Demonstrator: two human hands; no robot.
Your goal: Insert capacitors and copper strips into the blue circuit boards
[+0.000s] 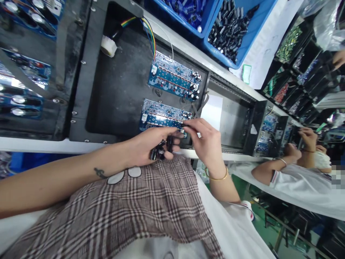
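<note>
My left hand (pixel 155 142) is curled palm up around several black capacitors (pixel 161 149), just in front of the nearer blue circuit board (pixel 165 114). Over that board's right end, my right hand (pixel 205 136) pinches a small black capacitor (pixel 183 125) between thumb and fingertips. Whether the part touches the board cannot be made out. Behind it lies a second blue circuit board (pixel 175 76), with small parts along its right end and coloured wires (pixel 153 37) at its upper left. Both boards sit in a black carrier tray (pixel 115 93).
Blue bins of blue capacitors (pixel 185 14) and black capacitors (pixel 229 30) stand behind the tray. Another carrier with fitted boards (pixel 24 81) is on the left. A white paper (pixel 212 111) lies right of the boards. Other people's hands (pixel 307 138) work farther right, near black parts boxes (pixel 293 68).
</note>
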